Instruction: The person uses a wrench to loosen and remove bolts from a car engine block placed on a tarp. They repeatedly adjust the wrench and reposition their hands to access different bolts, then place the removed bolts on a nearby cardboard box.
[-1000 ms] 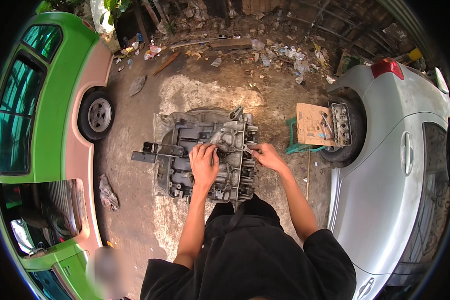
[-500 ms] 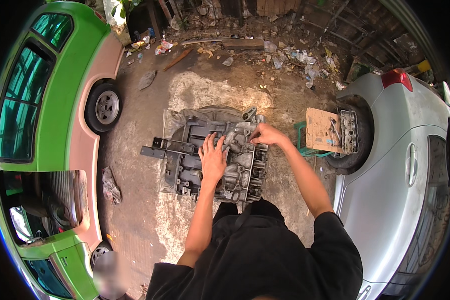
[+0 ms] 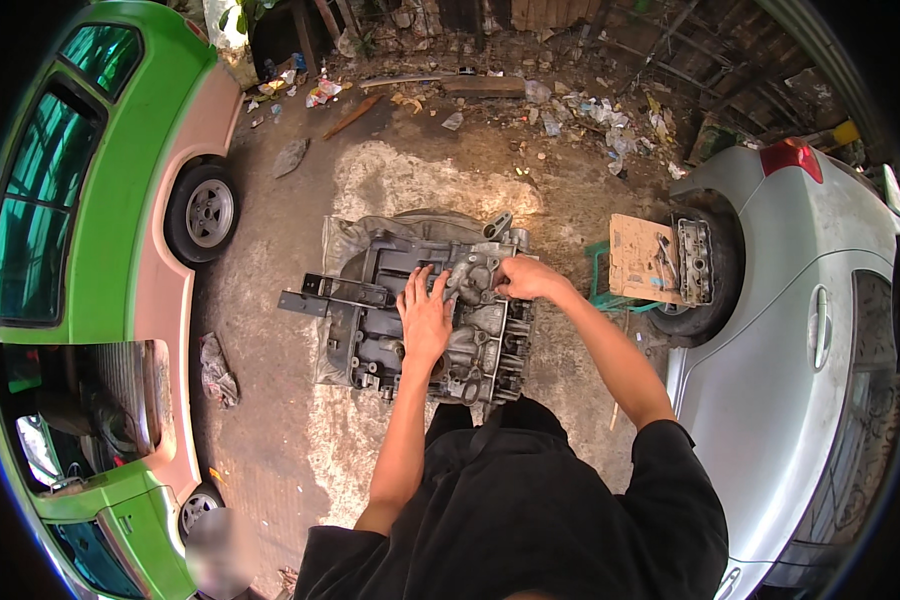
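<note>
In front of me lies a grey metal engine (image 3: pixel 375 335), with cast housings along its right part. My left hand (image 3: pixel 427 320) rests palm down on it, fingers spread. Just right of those fingertips is a bulged cast metal housing (image 3: pixel 475 275) on the engine's upper part. At the right edge of this housing, my right hand (image 3: pixel 523 279) has its fingers bent and pressed together; what they hold, if anything, is hidden. Two dark metal brackets (image 3: pixel 335 290) stick out from the engine's left side.
A small green stool (image 3: pixel 598 268) bears a cardboard sheet (image 3: pixel 630 255) with tools and a metal engine part (image 3: pixel 694 262). A silver car (image 3: pixel 770 330) stands at the right, a green van (image 3: pixel 130 200) at the left. Litter (image 3: pixel 610 125) lies along the far wall.
My right hand has shifted slightly down and left along the housing's edge, fingers still bent. My left hand stays in place on the engine.
</note>
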The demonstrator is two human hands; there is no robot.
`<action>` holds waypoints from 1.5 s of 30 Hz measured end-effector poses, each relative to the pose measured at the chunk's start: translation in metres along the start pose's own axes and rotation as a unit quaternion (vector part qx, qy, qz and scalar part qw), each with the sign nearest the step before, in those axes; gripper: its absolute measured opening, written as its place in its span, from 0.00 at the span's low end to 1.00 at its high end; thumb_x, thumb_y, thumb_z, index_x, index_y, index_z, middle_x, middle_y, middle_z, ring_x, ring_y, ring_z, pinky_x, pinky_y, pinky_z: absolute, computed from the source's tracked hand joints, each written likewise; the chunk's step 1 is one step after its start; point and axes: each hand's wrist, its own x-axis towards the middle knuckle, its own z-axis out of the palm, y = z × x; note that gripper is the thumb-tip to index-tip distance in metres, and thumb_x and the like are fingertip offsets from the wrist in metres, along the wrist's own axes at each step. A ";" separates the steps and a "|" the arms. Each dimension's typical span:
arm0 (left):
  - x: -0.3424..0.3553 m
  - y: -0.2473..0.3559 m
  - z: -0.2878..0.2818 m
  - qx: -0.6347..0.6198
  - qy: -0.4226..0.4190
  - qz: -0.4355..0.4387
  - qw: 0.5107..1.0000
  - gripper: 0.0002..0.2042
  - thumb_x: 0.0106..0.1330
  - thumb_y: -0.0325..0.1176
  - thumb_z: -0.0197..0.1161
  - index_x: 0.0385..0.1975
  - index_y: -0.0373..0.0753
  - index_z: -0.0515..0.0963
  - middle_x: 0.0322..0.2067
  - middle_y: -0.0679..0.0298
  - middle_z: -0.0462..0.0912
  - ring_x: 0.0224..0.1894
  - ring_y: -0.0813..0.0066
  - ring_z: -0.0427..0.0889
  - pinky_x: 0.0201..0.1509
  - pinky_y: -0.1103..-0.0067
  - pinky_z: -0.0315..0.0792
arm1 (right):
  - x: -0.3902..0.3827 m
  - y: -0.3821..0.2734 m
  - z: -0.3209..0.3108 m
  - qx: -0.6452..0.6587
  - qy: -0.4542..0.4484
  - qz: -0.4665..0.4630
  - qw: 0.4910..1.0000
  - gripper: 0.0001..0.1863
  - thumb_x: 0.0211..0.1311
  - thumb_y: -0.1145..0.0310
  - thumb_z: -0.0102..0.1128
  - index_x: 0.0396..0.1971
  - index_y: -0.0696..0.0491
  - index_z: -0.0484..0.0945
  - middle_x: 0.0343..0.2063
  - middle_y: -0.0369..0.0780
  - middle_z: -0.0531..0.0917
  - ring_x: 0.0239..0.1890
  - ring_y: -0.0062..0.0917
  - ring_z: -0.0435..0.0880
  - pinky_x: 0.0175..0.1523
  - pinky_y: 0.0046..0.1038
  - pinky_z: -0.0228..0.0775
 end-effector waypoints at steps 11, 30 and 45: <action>-0.001 -0.002 0.002 -0.015 0.004 -0.001 1.000 0.26 0.71 0.33 0.64 0.69 0.49 0.71 0.72 0.58 0.67 0.78 0.52 0.59 0.75 0.50 0.57 | -0.036 -0.061 0.102 0.509 0.130 0.177 0.832 0.19 0.80 0.65 0.56 0.52 0.71 0.75 0.33 0.50 0.88 0.25 0.33 0.92 0.26 0.33 0.83; 0.000 -0.004 0.003 -0.033 0.012 0.010 0.999 0.27 0.69 0.31 0.65 0.69 0.49 0.71 0.70 0.58 0.68 0.76 0.51 0.60 0.73 0.51 0.58 | -0.044 0.013 0.024 0.177 0.155 0.085 0.968 0.17 0.62 0.56 0.76 0.40 0.55 0.93 0.29 0.42 0.91 0.33 0.31 0.90 0.44 0.38 0.79; 0.000 -0.005 0.002 -0.033 0.005 0.017 0.999 0.27 0.70 0.31 0.64 0.70 0.48 0.70 0.71 0.57 0.67 0.78 0.51 0.59 0.76 0.52 0.56 | 0.001 0.006 0.003 0.045 0.047 0.091 0.994 0.16 0.56 0.53 0.79 0.40 0.47 0.94 0.38 0.43 0.92 0.47 0.39 0.89 0.52 0.42 0.80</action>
